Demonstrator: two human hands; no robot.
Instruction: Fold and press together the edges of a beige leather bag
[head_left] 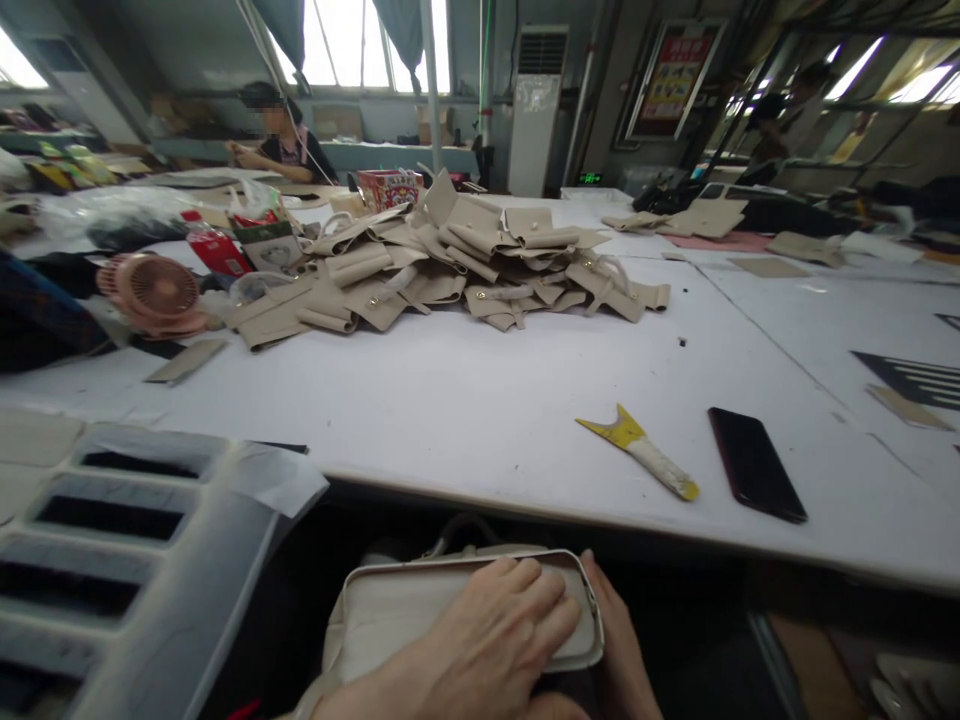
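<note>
Bag: a beige bag (420, 610) with a metal-edged rim lies flat below the near edge of the table (480, 400), off the tabletop and close to the person. A strap loop shows behind it.
Left hand: the left hand (480, 650) lies palm down on top of the bag with its fingers stretched toward the bag's right end. Grip wide and flat, pressing rather than clasping.
Right hand: the right hand (619, 645) rests against the bag's right end with its fingers running along the rim. Thumb hidden, so cannot tell whether the grip closes on the bag.
Near edge, right part: a yellow-headed scraper (637, 450) with a wrapped handle lies just beside a dark phone (756, 463), which lies face up. The two are apart.
Near left corner: a grey slotted rack (150, 560) overlaps the table edge, with a white sheet under it.
Table middle toward the far edge: a heap of beige cut pieces (465, 265) with small snaps, loosely piled.
Left edge: a pink fan (154, 292) faces up, with a red packet (217, 250) behind it.
Right edge: a dark slotted panel (919, 380) is partly out of view.
Beyond the far left corner: a co-worker (281, 135) sits at another bench.
Back wall: a white standing air unit (536, 110).
</note>
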